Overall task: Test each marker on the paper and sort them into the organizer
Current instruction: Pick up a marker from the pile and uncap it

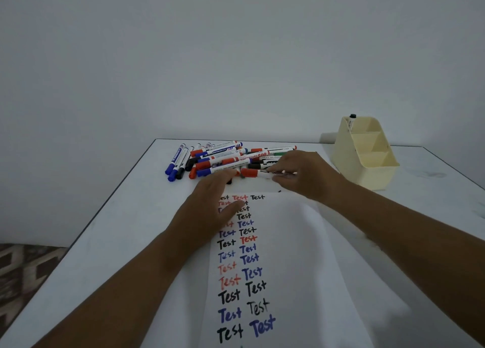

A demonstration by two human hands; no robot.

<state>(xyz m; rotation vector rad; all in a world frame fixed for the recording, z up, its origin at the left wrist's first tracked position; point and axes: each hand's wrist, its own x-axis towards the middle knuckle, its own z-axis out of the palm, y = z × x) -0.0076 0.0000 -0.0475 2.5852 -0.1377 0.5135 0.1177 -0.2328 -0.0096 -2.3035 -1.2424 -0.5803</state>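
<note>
A pile of capped markers [223,158] in red, blue, black and green lies at the far side of the white table. My right hand [301,174] grips a red-capped marker [256,173] by its barrel, just above the paper's top edge. My left hand [212,203] rests flat on the upper left of the paper [288,255], fingers spread, its fingertips close to the red cap. The paper carries two columns of the word "Test" in black, blue and red. A cream organizer [367,158] with stepped compartments stands at the right; one black-capped marker [351,120] sits in its rear compartment.
The table's left edge [105,208] runs diagonally, with patterned floor [23,276] beyond it. A plain wall stands behind the table. Bare tabletop [433,203] lies in front of and to the right of the organizer.
</note>
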